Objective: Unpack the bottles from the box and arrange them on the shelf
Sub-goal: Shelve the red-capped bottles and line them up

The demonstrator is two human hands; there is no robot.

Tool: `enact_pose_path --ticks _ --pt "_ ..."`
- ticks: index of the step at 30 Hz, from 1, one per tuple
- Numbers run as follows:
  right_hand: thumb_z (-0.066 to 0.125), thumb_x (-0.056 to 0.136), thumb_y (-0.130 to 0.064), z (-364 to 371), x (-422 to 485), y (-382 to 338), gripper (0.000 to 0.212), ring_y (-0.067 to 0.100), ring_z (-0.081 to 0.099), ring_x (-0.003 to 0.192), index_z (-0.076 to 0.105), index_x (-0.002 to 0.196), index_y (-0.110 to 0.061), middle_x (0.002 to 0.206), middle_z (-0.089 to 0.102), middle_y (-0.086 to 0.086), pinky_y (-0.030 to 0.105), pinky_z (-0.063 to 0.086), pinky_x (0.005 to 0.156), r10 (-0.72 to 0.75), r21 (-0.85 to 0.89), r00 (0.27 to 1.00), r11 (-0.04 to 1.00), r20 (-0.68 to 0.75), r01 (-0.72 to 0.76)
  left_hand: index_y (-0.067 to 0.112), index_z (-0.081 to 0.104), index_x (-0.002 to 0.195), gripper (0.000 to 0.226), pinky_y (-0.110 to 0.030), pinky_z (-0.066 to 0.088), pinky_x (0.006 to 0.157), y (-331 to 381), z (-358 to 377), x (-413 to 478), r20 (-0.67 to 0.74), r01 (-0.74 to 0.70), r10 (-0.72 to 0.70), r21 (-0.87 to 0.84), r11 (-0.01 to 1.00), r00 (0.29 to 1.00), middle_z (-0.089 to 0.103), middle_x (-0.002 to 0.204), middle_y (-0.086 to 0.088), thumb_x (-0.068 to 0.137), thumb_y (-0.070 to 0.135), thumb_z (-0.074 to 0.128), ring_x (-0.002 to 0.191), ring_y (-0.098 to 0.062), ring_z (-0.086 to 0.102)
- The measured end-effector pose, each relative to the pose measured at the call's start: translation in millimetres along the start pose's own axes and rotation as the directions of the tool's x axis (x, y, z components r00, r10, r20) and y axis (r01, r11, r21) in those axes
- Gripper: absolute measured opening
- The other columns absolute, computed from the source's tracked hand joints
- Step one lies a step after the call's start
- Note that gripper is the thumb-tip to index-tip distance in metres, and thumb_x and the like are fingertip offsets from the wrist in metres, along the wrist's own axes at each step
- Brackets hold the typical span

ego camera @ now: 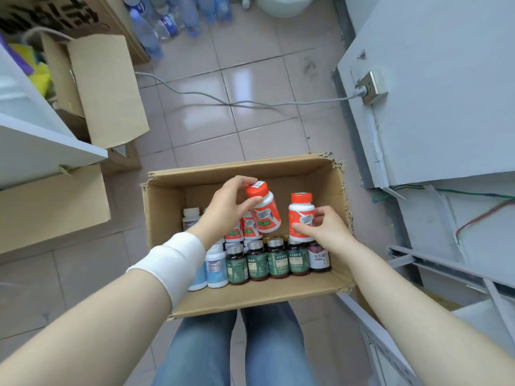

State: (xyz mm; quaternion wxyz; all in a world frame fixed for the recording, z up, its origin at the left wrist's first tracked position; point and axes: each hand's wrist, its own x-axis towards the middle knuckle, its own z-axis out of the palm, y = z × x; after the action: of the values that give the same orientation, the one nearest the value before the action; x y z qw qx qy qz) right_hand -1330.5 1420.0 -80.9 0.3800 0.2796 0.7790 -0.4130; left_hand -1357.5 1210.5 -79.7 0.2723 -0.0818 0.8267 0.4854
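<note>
An open cardboard box [250,291] sits on the floor in front of my knees, with several bottles standing inside. My left hand [227,207] grips a tilted white bottle with an orange cap [264,208], lifted above the others. My right hand [323,228] holds a second, upright orange-capped bottle [301,215] by its lower body. Two more orange-labelled bottles [245,228] stand under my left hand. A row of dark bottles with green labels [267,260] lines the near side, next to white bottles with blue labels [216,267]. The white shelf [47,146] juts in at the left.
Other cardboard boxes [97,87] stand at the left under the shelf. Plastic water bottles [164,23] lie on the tiles at the top. A grey cable [223,100] crosses the floor to a socket [372,87] on the grey panel at the right. Grey metal framing [446,268] lies at the right.
</note>
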Motion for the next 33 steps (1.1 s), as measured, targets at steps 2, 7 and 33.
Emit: enact_pose_path --ticks 2,7,33 --pt "0.077 0.074 -0.028 -6.8 -40.6 -5.7 0.05 0.018 0.057 0.103 0.044 0.111 -0.02 0.108 0.056 -0.002 0.044 0.049 0.095 -0.007 0.08 1.0 0.997 -0.007 0.008 0.018 0.055 0.122 0.038 -0.02 0.048 0.083 20.8 -20.9 -32.9 -0.05 -0.016 0.013 -0.063 0.998 0.999 0.06 0.111 0.002 0.086 0.021 0.066 0.096 -0.01 0.058" --pt "0.068 0.083 -0.02 -12.0 -152.3 -14.8 0.054 0.015 0.051 0.102 0.042 0.129 -0.008 0.118 0.053 0.004 0.026 0.046 0.084 -0.012 0.355 0.998 0.934 -0.057 0.032 0.024 0.054 0.118 0.032 -0.018 0.048 0.079 65.5 -55.5 -114.4 -0.062 -0.05 0.037 -0.233 0.971 0.997 0.059 0.104 0.009 0.087 0.025 0.063 0.095 -0.005 0.057" --pt "0.08 0.049 -0.057 86.2 -610.1 228.0 0.076 0.015 0.062 0.107 0.06 0.11 -0.018 0.114 0.068 0.003 0.03 0.044 0.099 0.124 0.71 0.734 0.401 -0.668 0.578 0.022 0.059 0.102 0.018 -0.034 0.056 0.074 183.8 99.2 -510.8 0.6 -0.143 0.477 -0.517 0.844 0.643 0.072 0.095 0.001 0.095 0.03 0.044 0.081 -0.017 0.07"
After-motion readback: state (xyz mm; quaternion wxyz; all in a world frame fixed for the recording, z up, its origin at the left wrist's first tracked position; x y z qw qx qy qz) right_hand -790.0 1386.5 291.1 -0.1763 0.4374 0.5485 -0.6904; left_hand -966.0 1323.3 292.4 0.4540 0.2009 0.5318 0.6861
